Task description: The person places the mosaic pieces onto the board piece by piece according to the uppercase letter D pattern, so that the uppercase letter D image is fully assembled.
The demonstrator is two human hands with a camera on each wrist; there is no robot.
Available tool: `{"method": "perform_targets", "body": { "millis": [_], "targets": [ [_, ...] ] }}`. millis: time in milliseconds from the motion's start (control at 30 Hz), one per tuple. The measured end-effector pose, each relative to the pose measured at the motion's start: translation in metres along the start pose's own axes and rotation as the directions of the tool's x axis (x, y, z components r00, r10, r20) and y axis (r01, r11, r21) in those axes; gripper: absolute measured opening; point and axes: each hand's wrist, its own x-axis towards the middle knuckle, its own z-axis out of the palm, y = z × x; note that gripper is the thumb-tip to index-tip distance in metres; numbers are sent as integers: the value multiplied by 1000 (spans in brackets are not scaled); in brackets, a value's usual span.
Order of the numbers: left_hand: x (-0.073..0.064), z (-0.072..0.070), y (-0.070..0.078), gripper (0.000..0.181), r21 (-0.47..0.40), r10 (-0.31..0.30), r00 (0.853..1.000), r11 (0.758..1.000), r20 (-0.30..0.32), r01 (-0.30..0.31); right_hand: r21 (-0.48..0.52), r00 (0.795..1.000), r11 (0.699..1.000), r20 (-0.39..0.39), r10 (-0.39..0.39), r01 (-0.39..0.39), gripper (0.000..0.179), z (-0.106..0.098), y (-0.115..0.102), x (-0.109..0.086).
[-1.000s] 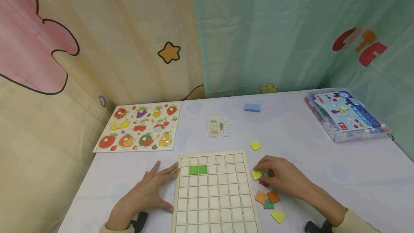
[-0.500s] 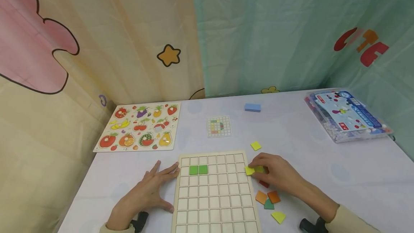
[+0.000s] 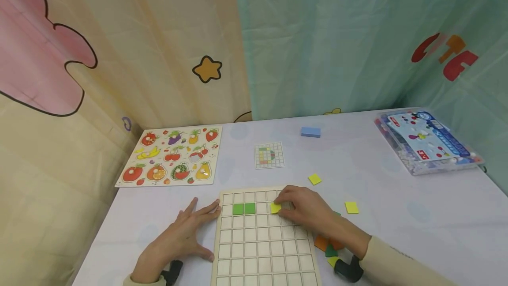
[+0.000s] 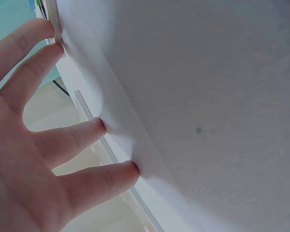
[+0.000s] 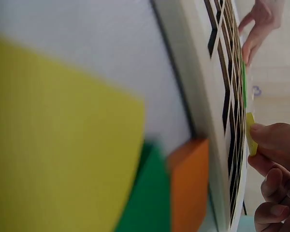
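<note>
My right hand (image 3: 307,206) pinches a yellow square tile (image 3: 274,208) between thumb and fingertips over the gridded wooden board (image 3: 250,249), in its second row. In the right wrist view the yellow tile (image 5: 251,135) stands tilted at the board's grid. Whether it touches the board is unclear. Two green tiles (image 3: 249,208) sit side by side in the same row, further left. My left hand (image 3: 184,231) has its fingers spread, with fingertips and thumb at the board's left edge. In the left wrist view, two fingertips of that hand (image 4: 19,130) touch the board's side.
Loose yellow tiles (image 3: 315,179), orange tiles (image 3: 321,242) and a green tile (image 3: 330,250) lie right of the board, partly under the right forearm. Behind stand a small printed grid card (image 3: 269,155), a blue block (image 3: 311,132), a fruit puzzle (image 3: 168,156) and a clear plastic box (image 3: 428,142).
My right hand has carried the yellow tile leftward from the loose tiles onto the board. Another yellow tile, right of the wrist, has come into sight. The left hand stays still.
</note>
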Motion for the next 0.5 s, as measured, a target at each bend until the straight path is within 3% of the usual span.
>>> {"method": "perform_targets", "body": {
  "millis": [500],
  "targets": [
    [0, 0, -2, 109, -2, 37, 999, 999, -15, -37, -42, 1000, 999, 24, 10, -9, 18, 16, -22, 22]
  ]
}}
